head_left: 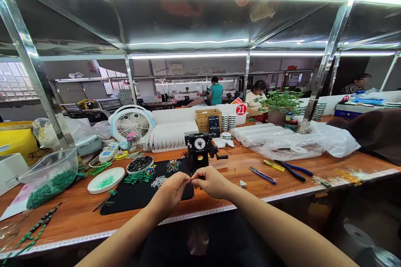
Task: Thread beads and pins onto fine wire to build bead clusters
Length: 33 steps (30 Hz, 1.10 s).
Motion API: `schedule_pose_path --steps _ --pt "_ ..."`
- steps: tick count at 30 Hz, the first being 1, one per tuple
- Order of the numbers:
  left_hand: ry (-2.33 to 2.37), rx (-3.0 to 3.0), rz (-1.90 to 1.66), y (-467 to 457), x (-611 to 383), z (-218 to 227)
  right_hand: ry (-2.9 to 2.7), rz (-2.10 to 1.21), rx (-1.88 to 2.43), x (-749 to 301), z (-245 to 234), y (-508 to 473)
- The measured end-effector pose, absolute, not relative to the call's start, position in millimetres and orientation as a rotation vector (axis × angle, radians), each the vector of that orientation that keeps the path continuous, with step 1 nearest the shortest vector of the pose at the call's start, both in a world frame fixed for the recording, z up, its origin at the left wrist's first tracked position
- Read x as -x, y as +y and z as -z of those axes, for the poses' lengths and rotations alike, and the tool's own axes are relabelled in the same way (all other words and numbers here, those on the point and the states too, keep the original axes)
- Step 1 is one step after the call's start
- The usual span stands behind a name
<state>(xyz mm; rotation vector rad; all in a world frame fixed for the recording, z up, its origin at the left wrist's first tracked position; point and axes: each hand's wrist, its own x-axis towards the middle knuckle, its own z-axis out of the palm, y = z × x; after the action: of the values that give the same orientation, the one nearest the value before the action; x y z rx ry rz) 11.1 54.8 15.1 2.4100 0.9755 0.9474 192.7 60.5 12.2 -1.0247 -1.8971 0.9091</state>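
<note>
My left hand (169,193) and my right hand (212,182) meet above the far edge of a black work mat (147,200). Their fingertips pinch a small item, too fine to name. Loose coloured beads (173,165) and green beaded pieces (139,177) lie on the mat just left of my hands. A dish of black beads (140,164) stands beyond it. A white round dish with green beads (105,180) sits to the left. Directly ahead stands a black bench tool with a round dial (199,149).
Pliers with blue handles (293,170) and a blue-handled tool (262,175) lie on the wooden bench to the right. A bag of green strands (52,179) and a white fan (131,124) stand left. White rolls in plastic (266,135) lie ahead. Co-workers sit beyond.
</note>
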Motion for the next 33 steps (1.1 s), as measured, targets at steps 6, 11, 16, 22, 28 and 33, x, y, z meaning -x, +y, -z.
schedule_pose_path --steps 6,11,16,22,28,33 --pt "1.041 -1.702 -0.811 48 -23 -27 -1.954 -0.464 0.925 -189 -3 49" --pt "1.06 -1.62 -0.839 49 -24 -25 -1.961 -0.376 0.882 -188 2 50" --pt "1.072 -1.75 -0.932 45 -24 -20 -1.919 -0.597 0.942 -189 -3 49" --pt "0.994 -1.523 -1.059 48 -29 -15 -1.7 -0.759 0.952 -189 -9 46" --pt "0.83 -1.127 -1.135 52 -36 -9 -1.545 -0.904 0.938 -189 -6 47" --pt "0.798 -1.046 -1.158 49 -40 -9 -1.556 -0.895 0.956 -188 -2 46"
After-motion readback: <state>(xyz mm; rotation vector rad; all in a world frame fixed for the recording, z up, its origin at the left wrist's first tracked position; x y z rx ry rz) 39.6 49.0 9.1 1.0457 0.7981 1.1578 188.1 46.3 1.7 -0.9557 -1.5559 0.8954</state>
